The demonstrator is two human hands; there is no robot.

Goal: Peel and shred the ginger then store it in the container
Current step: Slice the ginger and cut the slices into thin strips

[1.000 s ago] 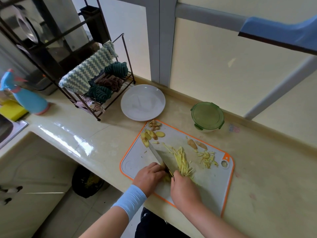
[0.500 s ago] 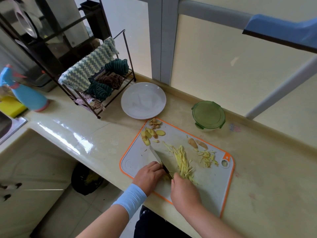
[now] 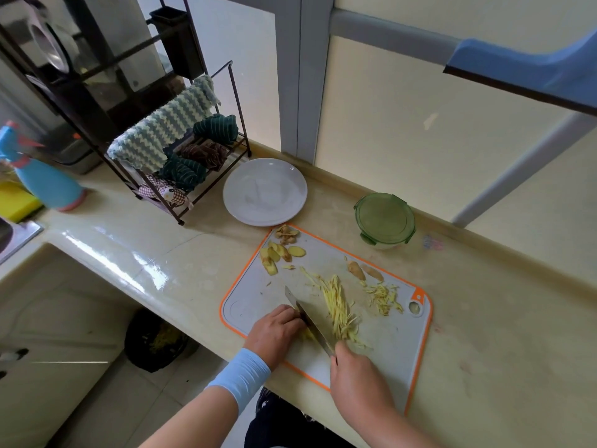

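A grey cutting board with an orange rim lies on the counter. My right hand grips the handle of a knife whose blade rests on the board. My left hand, fingers curled, holds down a small piece of ginger against the blade's left side. A line of ginger shreds lies right of the blade, with a smaller heap of shreds further right. Ginger slices and peels sit at the board's far left corner. The green-lidded container stands shut behind the board.
A white plate sits left of the container. A dark wire rack with cloths stands further left, and a blue spray bottle is by the sink. A dark bin stands on the floor under the counter.
The knife and both hands stay at the same spot on the board, with only small chopping shifts. The camera view has shifted slightly.
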